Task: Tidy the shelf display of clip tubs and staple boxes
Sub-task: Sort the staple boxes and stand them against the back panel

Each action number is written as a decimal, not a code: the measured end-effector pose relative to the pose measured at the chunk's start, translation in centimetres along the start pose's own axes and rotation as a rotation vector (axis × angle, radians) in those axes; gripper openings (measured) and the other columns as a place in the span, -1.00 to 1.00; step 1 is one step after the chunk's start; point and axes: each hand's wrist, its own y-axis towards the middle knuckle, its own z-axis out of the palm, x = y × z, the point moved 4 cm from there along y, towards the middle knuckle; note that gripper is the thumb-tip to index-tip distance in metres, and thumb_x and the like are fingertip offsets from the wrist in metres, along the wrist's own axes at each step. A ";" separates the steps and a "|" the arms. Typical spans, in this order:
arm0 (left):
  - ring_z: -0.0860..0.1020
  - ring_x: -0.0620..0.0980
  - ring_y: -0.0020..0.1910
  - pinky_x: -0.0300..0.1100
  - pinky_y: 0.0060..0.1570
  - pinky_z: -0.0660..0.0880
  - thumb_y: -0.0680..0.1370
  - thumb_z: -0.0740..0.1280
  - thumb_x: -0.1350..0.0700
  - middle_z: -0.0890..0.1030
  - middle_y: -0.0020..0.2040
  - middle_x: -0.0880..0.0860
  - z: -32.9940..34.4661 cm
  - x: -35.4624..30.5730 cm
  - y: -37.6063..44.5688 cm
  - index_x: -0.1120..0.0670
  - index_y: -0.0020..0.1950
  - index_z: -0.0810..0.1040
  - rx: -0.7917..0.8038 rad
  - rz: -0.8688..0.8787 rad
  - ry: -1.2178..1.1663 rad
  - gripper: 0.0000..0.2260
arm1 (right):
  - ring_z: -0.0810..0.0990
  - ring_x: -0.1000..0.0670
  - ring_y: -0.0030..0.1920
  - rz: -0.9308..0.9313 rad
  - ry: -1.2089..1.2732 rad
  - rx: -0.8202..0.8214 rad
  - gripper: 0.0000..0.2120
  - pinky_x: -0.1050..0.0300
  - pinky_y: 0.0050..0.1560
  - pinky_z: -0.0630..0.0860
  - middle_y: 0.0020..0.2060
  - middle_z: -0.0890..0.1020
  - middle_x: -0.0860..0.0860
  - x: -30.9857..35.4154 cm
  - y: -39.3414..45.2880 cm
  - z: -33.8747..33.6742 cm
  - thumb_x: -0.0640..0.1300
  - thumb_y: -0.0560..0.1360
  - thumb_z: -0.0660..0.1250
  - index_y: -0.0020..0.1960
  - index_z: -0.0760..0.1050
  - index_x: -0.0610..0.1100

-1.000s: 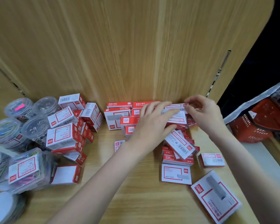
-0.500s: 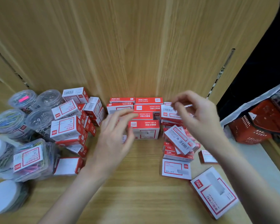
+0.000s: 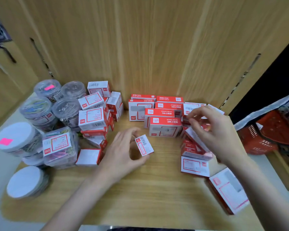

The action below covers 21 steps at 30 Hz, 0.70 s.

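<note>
**Small staple box held over a wooden shelf, loose boxes on both sides**

A small staple box [image 3: 144, 145] is pinched in the left hand [image 3: 123, 154], with the thumb below it and the fingers curled over its far edge; the box is tilted and is held just above the wooden shelf [image 3: 140, 197], near the middle.

The right hand [image 3: 212, 130] is raised over a jumbled heap of small red boxes [image 3: 193, 149] on the right side. Its fingers are curled and the thumb and forefinger are brought close together, but the picture is blurred there and it cannot be told whether anything is gripped.

Against the back panel [image 3: 148, 47], a neat group of larger red-and-white boxes [image 3: 163, 129] is stood in rows, two more rows being seen behind the front one. A flat box [image 3: 194, 166] is laid in front of the heap, and a bigger box [image 3: 227, 192] is lying at an angle near the shelf's front right edge.

On the left, a loose pile of white-and-red boxes [image 3: 92, 120] is stacked unevenly, with one box [image 3: 88, 156] lying apart in front of it. Beside that pile, clear round clip tubs [image 3: 67, 110] are crowded together, some stacked; two white lids [image 3: 15, 135] [image 3: 26, 181] are seen nearest the front left. A red basket [image 3: 272, 132] is seen beyond the shelf on the right.
</note>
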 end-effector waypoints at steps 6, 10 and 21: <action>0.42 -0.16 0.01 -0.40 0.04 0.34 0.28 0.39 -0.15 0.45 0.01 -0.14 0.7 -4.8 2.5 0.00 0.18 0.37 0.035 0.211 -0.145 -0.47 | 0.56 0.09 -0.25 0.250 0.252 -0.107 -0.97 0.40 -0.19 0.45 -0.18 0.63 -0.09 -2.0 -3.0 -3.0 -0.23 0.46 0.36 -0.13 0.51 -0.19; 0.42 -0.12 0.07 -0.27 0.08 0.38 0.35 0.35 -0.11 0.45 0.07 -0.12 3.0 -9.2 4.2 0.00 0.20 0.36 0.085 0.360 -0.183 -0.52 | 0.57 0.08 -0.31 0.324 0.564 0.051 -0.78 0.31 -0.29 0.50 -0.21 0.62 -0.13 -0.3 -4.4 -2.7 -0.25 0.41 0.38 0.03 0.46 -0.26; 0.38 0.01 0.25 -0.11 0.27 0.28 0.48 0.30 -0.05 0.48 0.25 0.08 7.9 -9.0 3.3 0.17 0.21 0.49 0.065 0.389 0.069 -0.60 | 0.49 0.24 -0.49 0.570 0.228 -0.063 -0.80 0.37 -0.49 0.39 -0.28 0.59 -0.02 -11.6 -3.4 -6.0 -0.33 0.40 0.40 -0.09 0.41 -0.16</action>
